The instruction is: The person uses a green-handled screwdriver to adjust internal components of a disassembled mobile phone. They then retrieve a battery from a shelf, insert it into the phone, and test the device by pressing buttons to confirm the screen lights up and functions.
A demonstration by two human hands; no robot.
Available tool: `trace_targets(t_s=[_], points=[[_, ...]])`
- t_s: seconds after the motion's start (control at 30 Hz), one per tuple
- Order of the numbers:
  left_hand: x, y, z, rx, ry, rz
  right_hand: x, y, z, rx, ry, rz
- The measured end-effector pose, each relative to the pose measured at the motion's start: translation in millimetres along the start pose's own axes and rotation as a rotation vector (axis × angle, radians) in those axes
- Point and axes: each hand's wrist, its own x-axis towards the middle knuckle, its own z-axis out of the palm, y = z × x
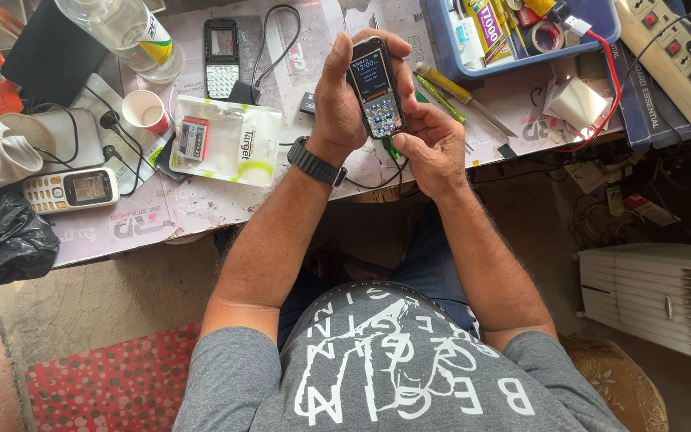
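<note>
Both hands hold a small black keypad phone (377, 86) with a lit screen, upright over the worktable's front edge. My left hand (344, 96), with a black watch on its wrist, wraps the phone's left side and top. My right hand (433, 140) steadies the phone's lower right, thumb near the lit keypad. A dark cable hangs from below the phone.
On the worktable (193, 216) lie a white keypad phone (69, 190), a plastic pouch (229, 140), a paper cup (145, 110), a black phone front panel (221, 58), a water bottle (125, 32), a screwdriver (461, 96) and a blue tray (521, 32) of tools. A power strip (681, 64) and a white cooler (657, 296) are at right.
</note>
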Motion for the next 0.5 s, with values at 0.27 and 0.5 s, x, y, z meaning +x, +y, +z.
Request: trace_targets(t_s=[0.27,0.5], points=[[1.0,-0.2,-0.9,0.018,-0.006,0.015,0.4,-0.5,0.9,-0.013,0.000,0.001],[0.1,-0.9,-1.8,0.007,-0.012,0.014,0.0,-0.2,0.1,-0.019,-0.003,0.005]])
